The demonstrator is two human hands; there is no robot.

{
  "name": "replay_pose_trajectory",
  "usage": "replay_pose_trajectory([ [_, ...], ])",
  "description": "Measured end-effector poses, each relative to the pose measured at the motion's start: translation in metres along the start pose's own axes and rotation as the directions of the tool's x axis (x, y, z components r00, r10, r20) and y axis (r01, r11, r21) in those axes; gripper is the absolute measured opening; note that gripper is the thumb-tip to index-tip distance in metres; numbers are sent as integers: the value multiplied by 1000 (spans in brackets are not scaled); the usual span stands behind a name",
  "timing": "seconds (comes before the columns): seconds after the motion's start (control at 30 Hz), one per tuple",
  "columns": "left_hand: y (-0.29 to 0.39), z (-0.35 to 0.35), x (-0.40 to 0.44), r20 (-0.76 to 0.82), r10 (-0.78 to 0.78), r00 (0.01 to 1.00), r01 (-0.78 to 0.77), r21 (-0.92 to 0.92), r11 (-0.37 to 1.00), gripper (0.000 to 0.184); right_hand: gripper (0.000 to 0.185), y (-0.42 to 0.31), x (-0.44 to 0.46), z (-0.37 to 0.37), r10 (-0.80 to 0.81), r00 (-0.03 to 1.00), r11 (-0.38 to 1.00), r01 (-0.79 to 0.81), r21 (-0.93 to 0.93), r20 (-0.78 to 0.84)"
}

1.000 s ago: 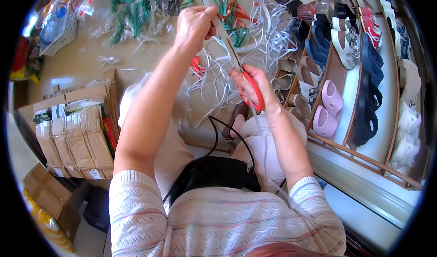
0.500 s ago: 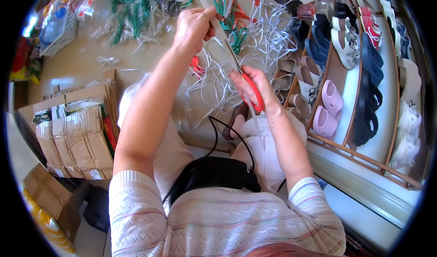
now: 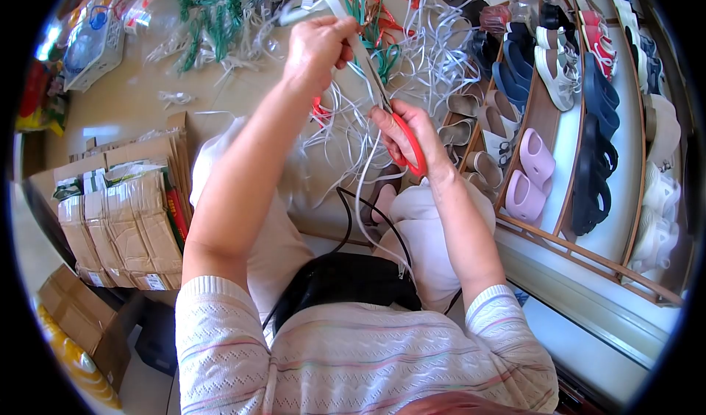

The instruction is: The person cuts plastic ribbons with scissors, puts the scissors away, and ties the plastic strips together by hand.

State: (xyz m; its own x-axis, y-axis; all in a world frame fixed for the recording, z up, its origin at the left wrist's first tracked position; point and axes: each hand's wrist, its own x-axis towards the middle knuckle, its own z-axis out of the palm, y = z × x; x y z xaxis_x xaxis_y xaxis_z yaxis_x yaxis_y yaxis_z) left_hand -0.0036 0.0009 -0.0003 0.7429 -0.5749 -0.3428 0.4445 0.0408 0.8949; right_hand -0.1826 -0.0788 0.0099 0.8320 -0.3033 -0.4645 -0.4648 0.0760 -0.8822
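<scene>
My left hand (image 3: 318,51) is closed in a pinch on a white plastic strap (image 3: 331,1), whose upper end curls over above the fingers. My right hand (image 3: 409,134) grips scissors by their red handles (image 3: 414,154). The scissor blades (image 3: 380,91) point up toward the left hand and lie along the strap. From beside the scissors a thin white strip (image 3: 358,198) curves down to my lap. Whether the blades are fully closed I cannot tell.
Loose white strips (image 3: 434,54) and a green strap bundle (image 3: 228,21) lie on the floor ahead. On the right stands a shoe rack (image 3: 551,235) with several pairs. Flattened cardboard (image 3: 121,220) is stacked at left, below a white basket (image 3: 110,43). A black bag (image 3: 346,282) rests at my waist.
The strap's upper end now bends over to the left above my left hand. The thin strip below the scissors has swung left into a long curve. Both hands stay nearly in place.
</scene>
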Motion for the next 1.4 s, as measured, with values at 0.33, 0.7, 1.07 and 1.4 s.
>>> replay_pose_trajectory([
  [0.33,7,-6,4,-22,24,999,-26,-72,997,17,35,3,-1,0,-15,1000,999,15,44,-7],
  [0.7,2,-3,-1,26,24,999,-21,-114,993,15,29,1,3,-2,-40,999,999,39,37,12],
  [1.07,-3,7,-12,33,8,999,-1,-202,979,15,30,0,5,1,-53,998,998,55,44,-39],
  [1.4,-6,10,-11,53,-60,997,76,-408,910,22,26,2,8,4,-109,989,992,102,-73,-99],
])
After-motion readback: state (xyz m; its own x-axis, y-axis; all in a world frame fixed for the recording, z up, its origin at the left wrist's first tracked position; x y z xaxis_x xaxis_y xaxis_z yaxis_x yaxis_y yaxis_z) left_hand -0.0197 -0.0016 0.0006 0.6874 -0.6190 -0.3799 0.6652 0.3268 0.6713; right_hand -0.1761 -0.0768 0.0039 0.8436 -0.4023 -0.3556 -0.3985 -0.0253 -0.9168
